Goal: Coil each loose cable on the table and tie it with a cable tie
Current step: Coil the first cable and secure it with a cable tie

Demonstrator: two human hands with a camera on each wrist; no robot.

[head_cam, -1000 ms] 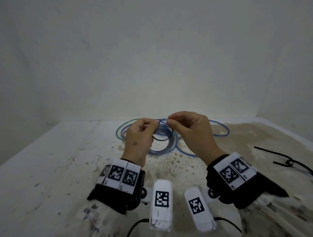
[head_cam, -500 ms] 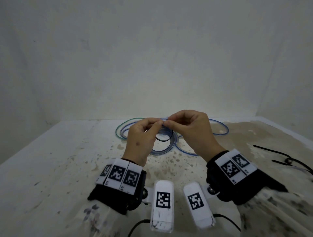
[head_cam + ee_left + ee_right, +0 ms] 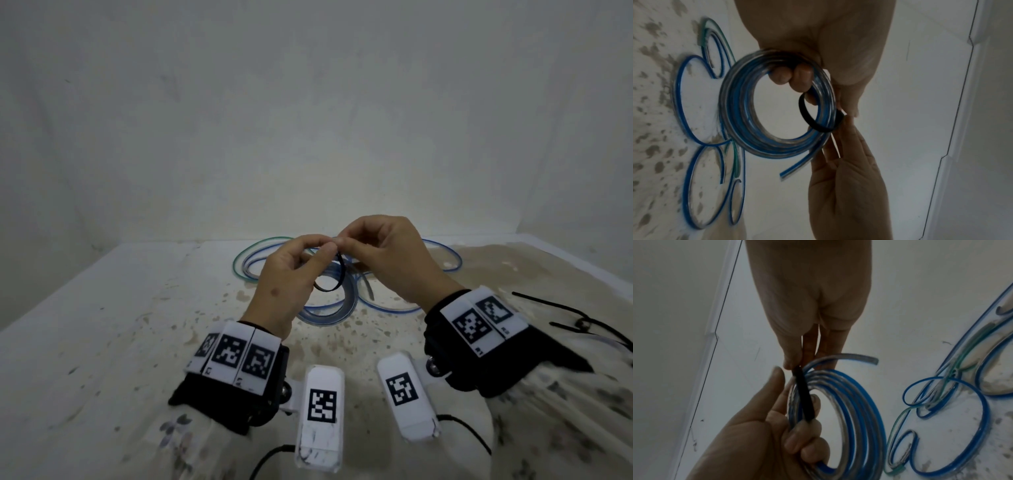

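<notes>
My left hand point(image 3: 322, 251) holds a small coil of blue and clear cable point(image 3: 329, 313) above the table, fingers curled through the ring, as the left wrist view shows on the coil point(image 3: 735, 105). A black cable tie point(image 3: 340, 274) loops loosely round one side of the coil. My right hand point(image 3: 344, 244) pinches the tie's top end between thumb and fingertips, right against my left thumb. In the right wrist view the tie point(image 3: 803, 394) crosses the coil point(image 3: 859, 402) near my left fingers. One cut cable end sticks out free.
Loose blue and green cables point(image 3: 246, 267) lie in wide loops on the stained white table behind my hands, reaching to the right point(image 3: 445, 260). Spare black cable ties point(image 3: 561, 313) lie at the right edge. A wall stands close behind.
My two hands have drawn together so the fingertips meet over the tie's top. The tie's loop has turned from round-on to more edge-on. The coil stays in my left hand.
</notes>
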